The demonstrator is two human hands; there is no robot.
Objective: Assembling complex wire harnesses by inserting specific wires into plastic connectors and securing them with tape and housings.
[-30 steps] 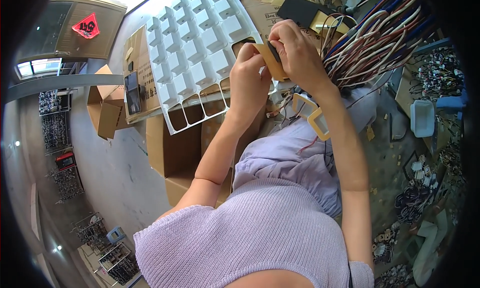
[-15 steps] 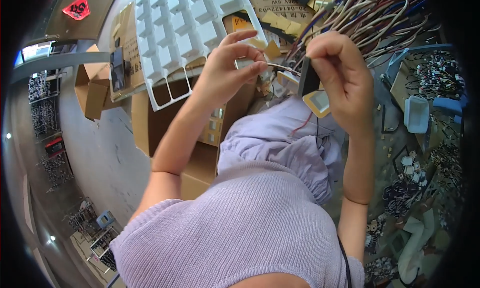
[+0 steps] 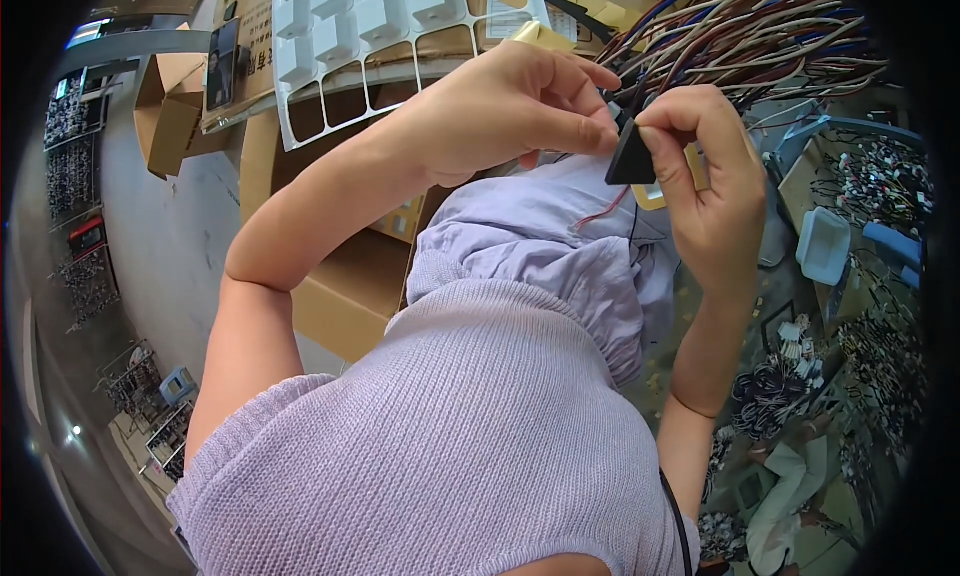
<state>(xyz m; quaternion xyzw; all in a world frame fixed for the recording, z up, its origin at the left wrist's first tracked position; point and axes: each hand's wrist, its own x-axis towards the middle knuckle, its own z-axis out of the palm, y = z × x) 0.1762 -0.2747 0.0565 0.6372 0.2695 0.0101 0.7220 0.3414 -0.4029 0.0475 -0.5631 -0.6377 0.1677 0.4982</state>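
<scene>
My right hand pinches a flat black block between thumb and fingers, tilted so that one dark face shows. Close at its left is my left hand, fingers curled and thumb tip at the block's edge; whatever lies in that pinch is hidden. Behind the block and my right fingers, part of a yellow-framed piece shows. Thin red wire hangs below the block over lilac cloth on my lap. Just beyond both hands spreads a thick bundle of red, white and blue wires.
A white plastic tray with raised compartments lies on cardboard at the far left. Below it stands an open cardboard box. On the right are a pale plastic bin and piles of wired parts. Another person's leg shows at lower right.
My left hand has moved right, from a thin white wire to the black block's edge. The block has tilted in my right hand, and the yellow-framed piece is now mostly covered.
</scene>
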